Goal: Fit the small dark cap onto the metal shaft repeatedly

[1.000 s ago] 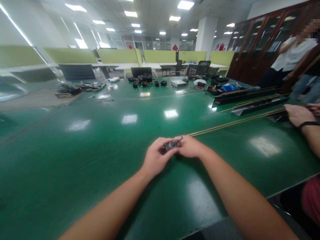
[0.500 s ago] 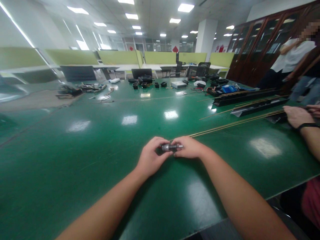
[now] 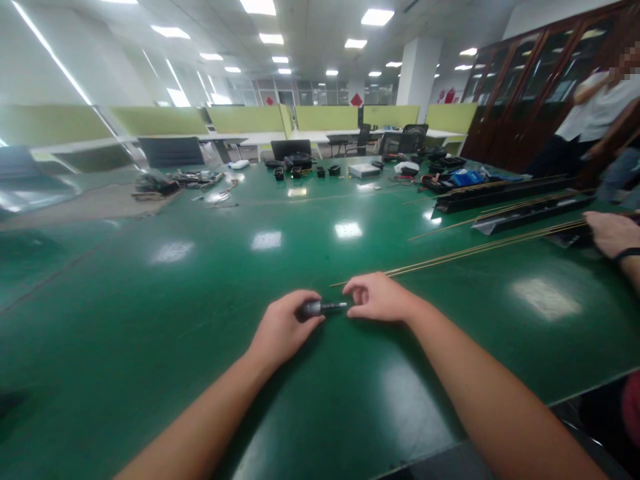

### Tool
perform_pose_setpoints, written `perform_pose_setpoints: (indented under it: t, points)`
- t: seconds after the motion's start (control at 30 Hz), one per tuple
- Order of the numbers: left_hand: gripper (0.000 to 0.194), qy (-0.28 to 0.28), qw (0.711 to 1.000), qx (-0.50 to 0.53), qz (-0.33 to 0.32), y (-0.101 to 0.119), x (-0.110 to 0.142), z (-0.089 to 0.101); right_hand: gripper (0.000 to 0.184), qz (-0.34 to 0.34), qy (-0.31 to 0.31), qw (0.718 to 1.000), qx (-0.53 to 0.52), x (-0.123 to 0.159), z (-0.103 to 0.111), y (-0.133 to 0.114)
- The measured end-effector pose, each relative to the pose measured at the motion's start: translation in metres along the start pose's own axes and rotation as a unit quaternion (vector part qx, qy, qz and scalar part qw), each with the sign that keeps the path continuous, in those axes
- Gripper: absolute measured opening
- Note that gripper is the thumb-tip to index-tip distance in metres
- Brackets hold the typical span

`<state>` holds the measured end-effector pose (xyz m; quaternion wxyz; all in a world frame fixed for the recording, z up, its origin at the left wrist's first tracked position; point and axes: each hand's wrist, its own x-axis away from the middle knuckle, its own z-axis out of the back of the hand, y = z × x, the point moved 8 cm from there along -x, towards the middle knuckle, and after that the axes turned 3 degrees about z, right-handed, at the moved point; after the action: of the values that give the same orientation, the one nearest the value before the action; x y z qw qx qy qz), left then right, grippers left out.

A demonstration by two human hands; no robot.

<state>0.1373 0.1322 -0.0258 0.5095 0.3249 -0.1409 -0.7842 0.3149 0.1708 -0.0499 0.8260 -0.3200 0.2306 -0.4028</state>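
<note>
A short cylindrical part (image 3: 314,308), dark and silver with a thin metal tip pointing right, is pinched in my left hand (image 3: 285,327) just over the green tabletop. Its exact kind I cannot make out, and my fingers cover its left end. Just right of that tip, my right hand (image 3: 377,298) has its thumb and fingers curled but apart, with nothing between them. Thin brass-coloured rods (image 3: 425,265) run on the table behind my right hand toward the right edge of the view.
A co-worker's hand (image 3: 611,233) rests at the far ends of the rods. Long black channels (image 3: 530,215) lie beyond them. Further back are a white box (image 3: 364,171), small black parts (image 3: 327,171) and a blue item (image 3: 467,177). People stand at the right.
My left hand has drawn the part left and slightly down, away from my right hand. The right fingers have come off it and parted. The view has shifted slightly.
</note>
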Motion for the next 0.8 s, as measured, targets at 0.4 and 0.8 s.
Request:
perform_pose_setpoints:
  t: [0.4,0.8]
  points:
    - [0.024,0.006,1.000,0.000,-0.006,0.000,-0.001,-0.005,0.035,0.054,0.006,0.997,0.060,0.001,-0.004,-0.022]
    - [0.022,-0.004,0.999,0.034,-0.025,0.006,0.000,-0.007,0.028,0.139,0.059,0.986,0.067,0.002,-0.005,-0.041]
